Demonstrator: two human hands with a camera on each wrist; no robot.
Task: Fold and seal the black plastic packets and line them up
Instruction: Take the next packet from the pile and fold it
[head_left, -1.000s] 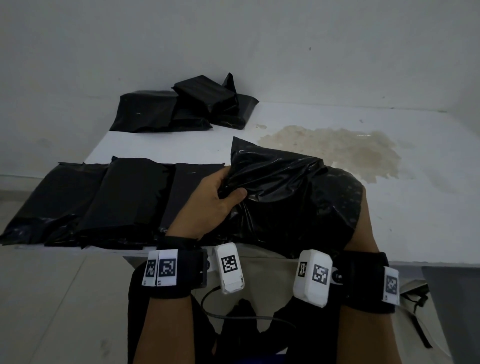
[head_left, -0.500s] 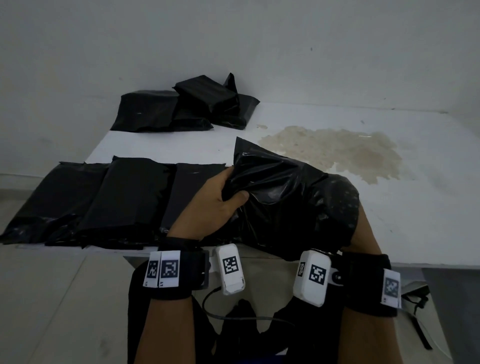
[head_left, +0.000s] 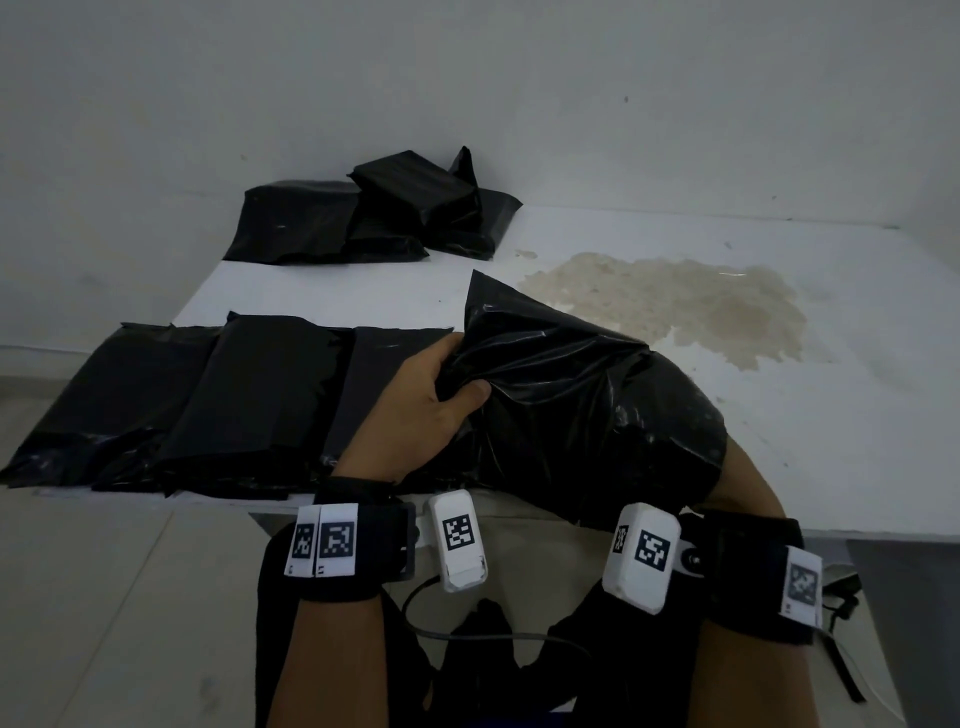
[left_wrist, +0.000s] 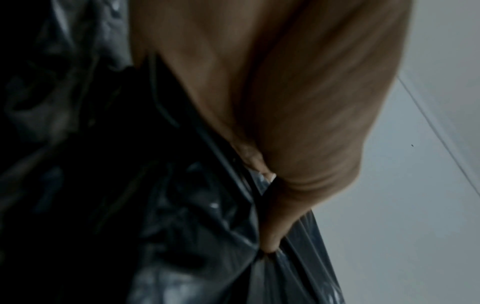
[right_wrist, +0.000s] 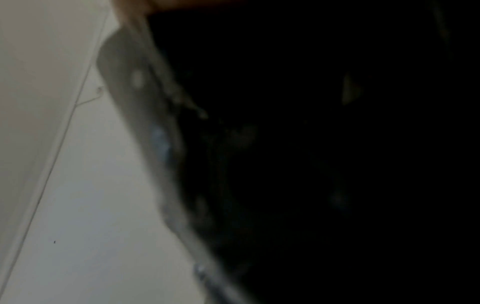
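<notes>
The left hand (head_left: 415, 415) grips a crumpled black packet (head_left: 571, 405) at its left side, thumb on top pressing into the plastic and the other fingers tucked behind it. In the left wrist view the thumb (left_wrist: 275, 226) pinches a fold of the shiny film. The packet sits between the two hands at the near edge of the white bench (head_left: 831, 441), bulging up, with one pointed corner sticking out away from the hands. The right hand (head_left: 748, 483) is under the packet's right end; only the wrist and heel show, so its grip cannot be told. The right wrist view is mostly dark plastic. Just left of the left hand, three flat packets (head_left: 218, 400) lie side by side, touching. Beyond the hands, by the wall, lies a loose pile (head_left: 374, 213) of more packets. A brownish stain (head_left: 675, 301) marks the bench beyond the right hand
</notes>
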